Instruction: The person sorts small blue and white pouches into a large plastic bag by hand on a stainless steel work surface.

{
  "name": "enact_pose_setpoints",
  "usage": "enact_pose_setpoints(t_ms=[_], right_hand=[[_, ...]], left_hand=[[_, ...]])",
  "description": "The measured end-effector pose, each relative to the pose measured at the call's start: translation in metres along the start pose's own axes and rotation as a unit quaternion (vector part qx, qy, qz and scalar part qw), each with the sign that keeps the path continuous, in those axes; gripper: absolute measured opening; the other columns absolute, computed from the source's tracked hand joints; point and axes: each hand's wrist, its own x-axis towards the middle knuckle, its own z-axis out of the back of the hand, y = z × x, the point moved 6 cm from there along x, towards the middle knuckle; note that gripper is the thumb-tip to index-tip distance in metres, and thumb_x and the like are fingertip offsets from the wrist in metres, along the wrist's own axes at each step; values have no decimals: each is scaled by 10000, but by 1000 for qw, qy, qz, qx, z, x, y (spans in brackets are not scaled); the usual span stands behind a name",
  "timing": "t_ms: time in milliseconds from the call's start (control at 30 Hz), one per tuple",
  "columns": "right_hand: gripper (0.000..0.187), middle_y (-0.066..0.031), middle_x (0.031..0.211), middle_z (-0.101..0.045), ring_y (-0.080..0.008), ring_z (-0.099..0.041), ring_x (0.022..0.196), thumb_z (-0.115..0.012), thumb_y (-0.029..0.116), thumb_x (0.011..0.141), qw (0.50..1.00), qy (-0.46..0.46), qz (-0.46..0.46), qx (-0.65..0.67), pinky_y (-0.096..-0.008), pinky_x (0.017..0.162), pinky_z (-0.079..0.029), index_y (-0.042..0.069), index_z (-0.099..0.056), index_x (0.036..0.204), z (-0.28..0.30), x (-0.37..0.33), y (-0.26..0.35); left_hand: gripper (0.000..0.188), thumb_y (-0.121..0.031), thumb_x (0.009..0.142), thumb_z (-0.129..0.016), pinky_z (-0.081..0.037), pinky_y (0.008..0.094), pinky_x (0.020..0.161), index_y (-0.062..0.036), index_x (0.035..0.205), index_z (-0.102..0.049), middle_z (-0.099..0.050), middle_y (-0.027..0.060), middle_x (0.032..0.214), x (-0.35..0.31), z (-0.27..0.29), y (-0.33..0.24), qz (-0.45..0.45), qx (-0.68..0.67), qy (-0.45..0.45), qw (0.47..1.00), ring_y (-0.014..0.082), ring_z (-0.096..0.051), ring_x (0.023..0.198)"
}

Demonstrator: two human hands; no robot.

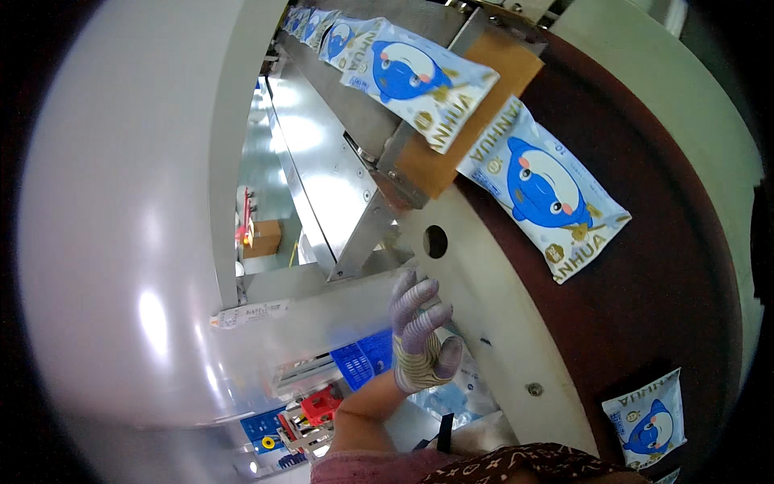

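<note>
My left hand (pixel 419 335), in a pale striped knit glove, is raised beside the pale side wall (pixel 524 323) of a curved conveyor. Its fingers are apart and slightly bent, the thumb to the right, with nothing in them. Nearest on the dark red-brown belt (pixel 645 306) lies a white and blue packet (pixel 548 189) printed with a blue cartoon whale. A similar packet (pixel 419 81) overhangs the tan transfer plate (pixel 468 113) at the top. Another packet (pixel 645 419) lies on the belt at the lower right. My right hand is not in view.
More packets (pixel 322 28) queue on the straight grey feed belt at the upper left. A large glossy metal housing (pixel 121 202) fills the left side. Beyond it are a cardboard box (pixel 262 239), a blue crate (pixel 363 359) and a red machine part (pixel 321 405).
</note>
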Motion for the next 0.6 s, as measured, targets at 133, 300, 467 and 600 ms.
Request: enact_pose_setpoints(t_ms=[133,300,467,600], right_hand=[[431,-114,1237,-482,-227,-491,1085,-400,105,871,997,-50,-54,17,-323,924,-374,28,-376,1294,79,-39,-77],[429,-111,1240,-478,-223,-492,1083,-389,99,872,977,-161,-122,74,-320,921,-378,29,-375,1295,241,-131,-182],[427,-108,1244,-475,-219,-493,1082,-378,92,874,924,-233,-178,245,-316,918,-382,29,-374,1296,327,-252,-268],[337,-95,1198,-512,-195,-512,1038,-448,153,886,913,-259,-157,274,-301,891,-397,21,-492,1193,337,-273,-182]], left_hand=[[361,-334,869,-454,-266,489,981,-57,1099,-466,-426,165,1209,17,-10,-41,-28,-20,32,999,374,-344,1189],[299,-219,849,-447,-291,491,966,-19,1069,-470,-442,177,1174,11,-34,-122,-36,-110,35,993,361,-378,1155],[330,-161,784,-524,-279,457,984,-35,1087,-490,-508,130,1125,33,-68,-260,-176,-114,164,964,355,-386,1155],[520,-214,724,-603,-231,455,1011,-31,1186,-448,-466,141,1200,15,-111,-366,-299,-143,302,894,369,-320,1203]])
